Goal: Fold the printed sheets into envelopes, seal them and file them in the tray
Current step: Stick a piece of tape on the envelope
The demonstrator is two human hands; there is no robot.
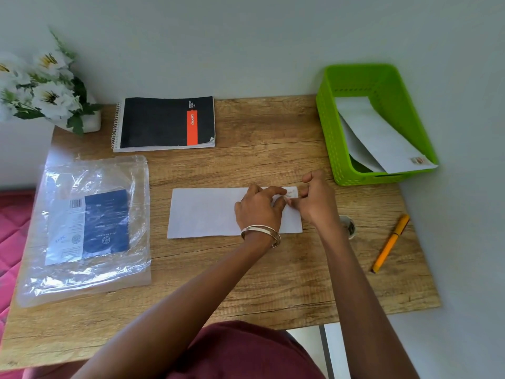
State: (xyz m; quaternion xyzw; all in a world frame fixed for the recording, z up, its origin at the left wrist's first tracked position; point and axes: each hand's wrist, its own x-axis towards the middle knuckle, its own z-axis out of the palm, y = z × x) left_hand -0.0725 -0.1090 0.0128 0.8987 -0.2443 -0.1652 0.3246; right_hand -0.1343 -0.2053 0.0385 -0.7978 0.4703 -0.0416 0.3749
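Centrally, white envelope (207,213) laid flat on desk (273,269). Left hand (258,207), bangles at wrist, rested on envelope's right part, index finger pressed toward small reddish sticker (291,193) at upper right corner. Right hand (314,199) placed at same corner, fingers curled, sticker edge apparently pinched; grip not fully visible. Green tray (336,127) located at far right of desk, two white envelopes (382,135) held inside. Orange pen (390,243) noted right of hands. Notebook (164,123) and plastic packet (87,222) noted at left.

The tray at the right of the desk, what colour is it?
Bright green tray, with perforated walls; the head view shows it.
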